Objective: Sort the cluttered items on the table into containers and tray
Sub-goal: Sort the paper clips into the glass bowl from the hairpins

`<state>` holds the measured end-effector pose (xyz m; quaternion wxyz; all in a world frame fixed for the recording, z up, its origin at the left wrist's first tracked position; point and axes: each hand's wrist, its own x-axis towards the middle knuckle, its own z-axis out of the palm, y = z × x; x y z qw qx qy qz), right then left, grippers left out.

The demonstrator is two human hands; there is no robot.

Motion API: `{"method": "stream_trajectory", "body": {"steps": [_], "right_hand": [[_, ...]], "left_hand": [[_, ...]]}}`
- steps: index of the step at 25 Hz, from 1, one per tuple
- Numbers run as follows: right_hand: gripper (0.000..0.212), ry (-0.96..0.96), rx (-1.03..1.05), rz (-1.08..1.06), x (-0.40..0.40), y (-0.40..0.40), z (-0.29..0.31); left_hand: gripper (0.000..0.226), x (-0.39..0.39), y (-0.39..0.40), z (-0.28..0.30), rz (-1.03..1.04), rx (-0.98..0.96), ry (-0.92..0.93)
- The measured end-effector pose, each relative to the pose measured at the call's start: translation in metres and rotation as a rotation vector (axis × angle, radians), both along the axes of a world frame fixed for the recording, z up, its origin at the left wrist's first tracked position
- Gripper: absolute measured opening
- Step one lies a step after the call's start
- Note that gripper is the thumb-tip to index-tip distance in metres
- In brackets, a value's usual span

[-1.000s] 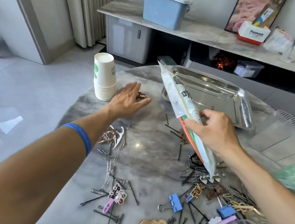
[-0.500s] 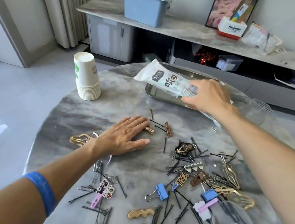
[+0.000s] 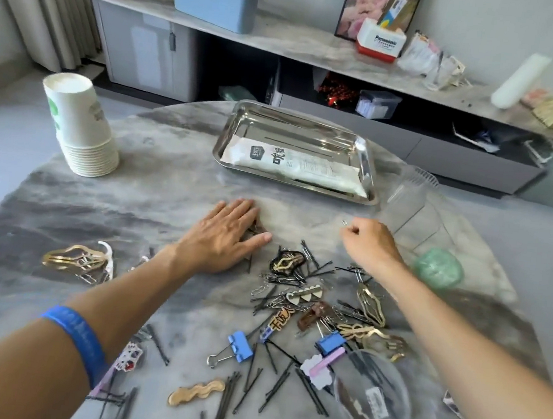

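1. On the round marble table [image 3: 155,175], a steel tray [image 3: 364,150] is sitting at the far side, and a white packet [image 3: 293,166] with dark print is lying flat inside it, along the near rim.
2. The left hand [image 3: 224,234] is resting palm down on the tabletop with its fingers straight and spread, gripping nothing; a small dark clip is peeking out from under its fingertips, too hidden to identify.
3. The right hand [image 3: 367,244] is hovering near the tray's near right corner with its fingers curled, pinching a thin silver paper clip [image 3: 345,222] that is sticking out past the thumb.
4. Between and below the two hands, a loose pile of black bobby pins [image 3: 316,269], paper clips and decorative hair clips is spreading across the table.
5. A blue binder clip [image 3: 239,344] is lying toward the near edge, with a second blue binder clip [image 3: 330,342] just to its right, beside a pink-and-white clip [image 3: 320,369].
6. A gold wavy hair clip [image 3: 195,391] is lying nearer still, and another gold clip [image 3: 73,257] is lying well apart on the left.
7. A stack of paper cups [image 3: 84,125] is standing upside down at the far left of the table.
8. A clear plastic container [image 3: 413,207] is sitting right of the tray, and a clear round lid [image 3: 374,396] is lying over some pins near the right forearm.
9. A blue wristband [image 3: 81,338] is circling the left forearm.
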<state>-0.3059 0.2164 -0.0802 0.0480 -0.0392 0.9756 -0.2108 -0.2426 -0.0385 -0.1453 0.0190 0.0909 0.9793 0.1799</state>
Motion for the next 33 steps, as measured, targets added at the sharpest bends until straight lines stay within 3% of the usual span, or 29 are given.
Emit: {"method": "stream_trajectory", "body": {"steps": [2, 4, 7, 10, 13, 15, 18, 21, 23, 25, 28, 31, 33], "right_hand": [[0.022, -0.153, -0.324, -0.114, 0.002, 0.005, -0.009], [0.024, -0.077, -0.463, -0.136, -0.001, 0.000, -0.010], [0.027, 0.188, -0.151, 0.009, -0.010, 0.007, -0.016], [0.058, -0.019, 0.169, 0.176, -0.009, 0.012, -0.037], [0.073, -0.110, 0.306, 0.237, 0.011, -0.002, -0.060], [0.073, -0.080, 0.287, 0.293, 0.033, -0.013, -0.066], [0.068, -0.065, 0.237, 0.387, 0.071, -0.029, -0.063], [0.064, -0.107, 0.057, 0.488, 0.092, -0.035, -0.056], [0.063, -0.031, -0.023, 0.422, 0.092, -0.015, -0.045], [0.067, 0.092, 0.099, 0.190, 0.086, 0.016, -0.040], [0.075, -0.077, 0.247, -0.055, 0.083, 0.039, -0.041], [0.076, -0.098, 0.191, 0.110, 0.094, 0.017, -0.058], [0.080, -0.080, 0.082, 0.261, 0.097, 0.008, -0.061]], "left_hand": [[0.097, 0.012, 0.020, -0.004, -0.128, 0.036, -0.013], [0.091, 0.023, 0.024, -0.001, -0.137, 0.139, -0.014], [0.084, 0.035, -0.001, 0.015, 0.043, 0.239, 0.098], [0.073, 0.068, -0.056, 0.018, 0.467, 0.034, 0.210], [0.079, 0.116, -0.089, 0.013, 0.882, -0.041, -0.020], [0.083, 0.129, -0.072, 0.006, 0.839, -0.023, -0.048], [0.085, 0.124, -0.019, 0.006, 0.596, 0.027, -0.002], [0.092, 0.113, 0.021, 0.007, 0.427, 0.113, -0.037], [0.091, 0.115, 0.023, 0.010, 0.444, 0.200, -0.023], [0.089, 0.131, 0.016, 0.004, 0.592, 0.191, 0.052], [0.089, 0.145, 0.024, 0.001, 0.606, 0.126, 0.015], [0.083, 0.134, 0.040, 0.008, 0.507, 0.155, -0.012], [0.080, 0.138, 0.033, 0.017, 0.609, 0.198, 0.060]]}}
